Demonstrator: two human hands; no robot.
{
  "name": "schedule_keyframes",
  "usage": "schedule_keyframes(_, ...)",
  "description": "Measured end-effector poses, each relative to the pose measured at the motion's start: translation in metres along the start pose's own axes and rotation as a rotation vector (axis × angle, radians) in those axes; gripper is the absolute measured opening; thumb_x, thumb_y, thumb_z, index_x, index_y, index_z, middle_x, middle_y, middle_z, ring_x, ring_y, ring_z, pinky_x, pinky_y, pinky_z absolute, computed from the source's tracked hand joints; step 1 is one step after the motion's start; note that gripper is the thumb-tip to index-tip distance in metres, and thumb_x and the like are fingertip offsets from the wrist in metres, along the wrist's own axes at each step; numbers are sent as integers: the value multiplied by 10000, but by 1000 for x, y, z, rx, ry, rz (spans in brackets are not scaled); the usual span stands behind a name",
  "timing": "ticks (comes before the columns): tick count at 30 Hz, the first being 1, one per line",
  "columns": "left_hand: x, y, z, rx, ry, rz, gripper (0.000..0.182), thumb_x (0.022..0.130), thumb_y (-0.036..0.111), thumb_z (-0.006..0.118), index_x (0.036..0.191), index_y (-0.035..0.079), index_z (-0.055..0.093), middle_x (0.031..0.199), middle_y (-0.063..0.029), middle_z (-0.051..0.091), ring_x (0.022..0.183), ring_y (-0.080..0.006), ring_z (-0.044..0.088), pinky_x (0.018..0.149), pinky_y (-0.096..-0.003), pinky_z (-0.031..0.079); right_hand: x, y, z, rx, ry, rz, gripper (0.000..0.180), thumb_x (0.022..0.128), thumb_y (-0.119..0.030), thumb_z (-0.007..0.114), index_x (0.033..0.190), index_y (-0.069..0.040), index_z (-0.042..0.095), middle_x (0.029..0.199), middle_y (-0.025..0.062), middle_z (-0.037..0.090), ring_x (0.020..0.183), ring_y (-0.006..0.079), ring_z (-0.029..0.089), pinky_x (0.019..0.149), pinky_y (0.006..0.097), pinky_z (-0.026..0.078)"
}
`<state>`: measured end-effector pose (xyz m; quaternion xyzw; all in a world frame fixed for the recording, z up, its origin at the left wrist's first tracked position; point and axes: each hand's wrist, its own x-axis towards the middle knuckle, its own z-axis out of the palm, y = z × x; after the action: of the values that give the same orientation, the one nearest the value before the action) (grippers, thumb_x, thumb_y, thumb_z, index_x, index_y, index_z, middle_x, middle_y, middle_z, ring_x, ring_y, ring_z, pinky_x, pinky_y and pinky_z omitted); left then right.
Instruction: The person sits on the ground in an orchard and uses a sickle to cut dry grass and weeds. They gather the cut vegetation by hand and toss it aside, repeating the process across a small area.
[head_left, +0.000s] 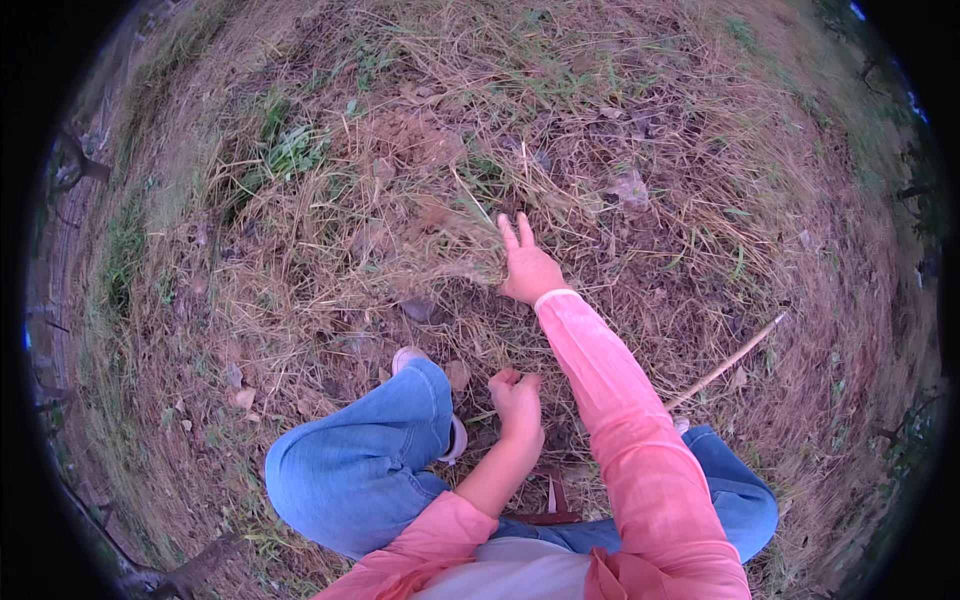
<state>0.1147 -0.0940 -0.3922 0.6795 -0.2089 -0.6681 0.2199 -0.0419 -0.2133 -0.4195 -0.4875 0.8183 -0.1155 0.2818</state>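
Note:
My right hand reaches forward over matted dry grass, back of the hand up, two fingers spread apart. Against its left side is a blurred tuft of dry grass; whether the hidden thumb and fingers grip it, I cannot tell. Closer to my body, my left hand is held between my knees with its fingers curled in, and nothing shows in it. A grey stone lies in the litter left of my right wrist.
A wooden stick slants outward beside my right foot. Beneath me shows a dark red frame. Green weeds and bare reddish soil lie ahead. A pale crumpled scrap rests to the right. Branches edge the lower left.

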Motion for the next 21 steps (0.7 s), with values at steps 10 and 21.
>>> schedule_keyframes(10,17,-8,-6,-8,-20,217,427,710,-61,556,1120,-21,442,912,-68,536,710,-150,515,618,-260,405,-99,-6,41,286,-78,148,498,776,-469,673,1094,-86,686,853,211,691,827,393,665,784,463,519)
schedule_keyframes(21,-30,-8,-7,-34,-229,108,188,655,-70,541,605,79,439,603,-10,458,539,-136,468,492,-273,367,-212,83,-6,1200,475,360,381,808,-78,748,1151,33,623,1012,99,706,864,165,652,816,302,502)
